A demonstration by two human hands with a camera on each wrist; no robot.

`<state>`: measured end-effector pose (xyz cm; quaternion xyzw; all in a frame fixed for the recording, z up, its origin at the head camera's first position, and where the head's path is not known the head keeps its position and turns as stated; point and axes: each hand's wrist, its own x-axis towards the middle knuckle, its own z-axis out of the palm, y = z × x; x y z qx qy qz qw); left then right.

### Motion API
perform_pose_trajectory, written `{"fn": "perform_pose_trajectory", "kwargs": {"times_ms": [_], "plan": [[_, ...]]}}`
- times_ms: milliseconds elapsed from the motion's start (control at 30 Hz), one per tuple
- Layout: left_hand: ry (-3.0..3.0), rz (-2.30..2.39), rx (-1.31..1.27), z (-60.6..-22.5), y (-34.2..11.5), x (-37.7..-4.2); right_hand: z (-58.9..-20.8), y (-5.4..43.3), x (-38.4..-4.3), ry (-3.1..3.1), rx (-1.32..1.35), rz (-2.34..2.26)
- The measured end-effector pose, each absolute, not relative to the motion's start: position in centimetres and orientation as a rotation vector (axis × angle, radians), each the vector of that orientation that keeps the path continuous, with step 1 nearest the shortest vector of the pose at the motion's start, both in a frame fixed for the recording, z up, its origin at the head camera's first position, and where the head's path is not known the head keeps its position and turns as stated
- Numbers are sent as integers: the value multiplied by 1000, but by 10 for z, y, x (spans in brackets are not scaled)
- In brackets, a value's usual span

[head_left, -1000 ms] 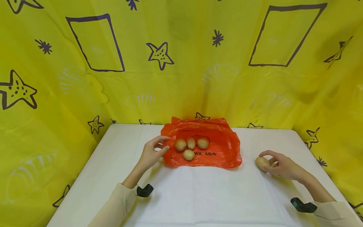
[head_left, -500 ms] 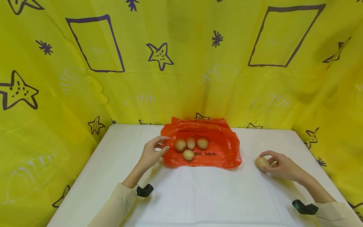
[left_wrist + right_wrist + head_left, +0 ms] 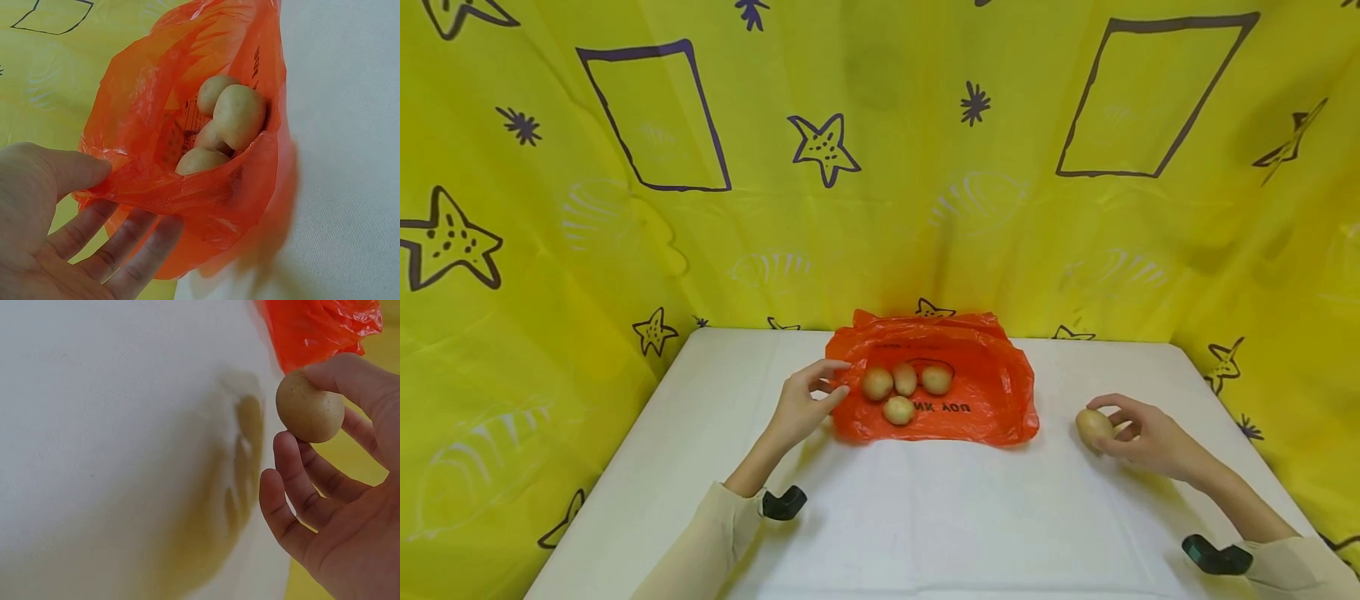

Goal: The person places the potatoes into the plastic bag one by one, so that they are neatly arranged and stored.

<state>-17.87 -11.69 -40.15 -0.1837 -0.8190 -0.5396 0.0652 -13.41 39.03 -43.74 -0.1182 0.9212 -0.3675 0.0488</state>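
A red plastic bag (image 3: 992, 408) lies open at the back middle of the table, with several potatoes (image 3: 239, 117) inside. My left hand (image 3: 803, 408) holds the bag's left rim, thumb on the inner side and fingers behind the thin film in the left wrist view. To the right of the bag, my right hand (image 3: 1153, 437) pinches another potato (image 3: 310, 407) between thumb and fingers. The other fingers of that hand curve loosely below the potato, and the hand's shadow falls on the cloth.
White cloth (image 3: 917, 517) covers the table. A yellow curtain (image 3: 895, 233) with dark starfish drawings hangs behind and at both sides. Dark wrist mounts (image 3: 784, 503) sit at the cuffs of the pale sleeves (image 3: 703, 550).
My right hand and its potato have lifted and turned slightly, and the right wrist mount has shifted a little right and down. The left hand and bag stay put.
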Motion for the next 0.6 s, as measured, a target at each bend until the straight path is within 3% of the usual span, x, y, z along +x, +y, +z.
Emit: {"fn": "perform_pose_trajectory", "kwargs": {"times_ms": [600], "plan": [[-2460, -1631, -550, -401, -117, -179, -425, 388, -125, 2905, -451, -1179]]}}
